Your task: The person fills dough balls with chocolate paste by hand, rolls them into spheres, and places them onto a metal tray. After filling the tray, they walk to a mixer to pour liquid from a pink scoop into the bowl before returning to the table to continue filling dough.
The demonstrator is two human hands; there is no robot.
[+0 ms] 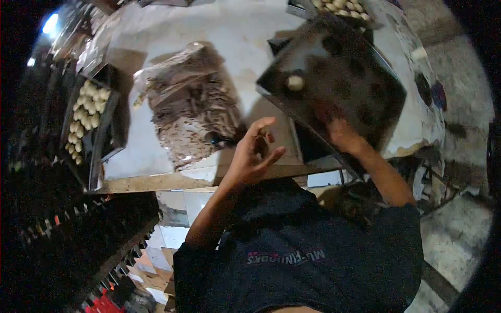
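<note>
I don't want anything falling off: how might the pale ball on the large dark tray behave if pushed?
The pale ball would probably roll, being rounded with nothing visibly against it. It is likely light, looking small beside the tray.

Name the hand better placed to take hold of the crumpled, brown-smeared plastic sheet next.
Probably the left hand: it is just beside the plastic sheet, fingers spread. The right hand is farther off, at the dark tray, and too blurred to show its grip.
</note>
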